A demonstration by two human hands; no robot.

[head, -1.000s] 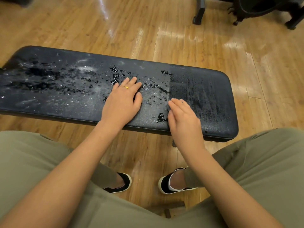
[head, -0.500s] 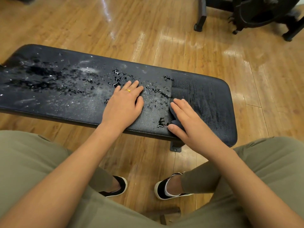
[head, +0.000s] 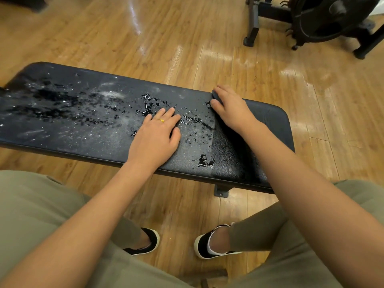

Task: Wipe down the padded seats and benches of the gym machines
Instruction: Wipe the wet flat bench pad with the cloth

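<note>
The left hand (head: 154, 140) lies flat, fingers straight, on the wet bench pad (head: 83, 125). At its 2 o'clock, the right hand (head: 230, 109) presses a dark cloth (head: 215, 97) onto the pad's far edge with its fingers extended.

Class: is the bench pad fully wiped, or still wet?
Still wet: droplets cover the bench pad left of the right hand; only its right end looks wiped.
</note>
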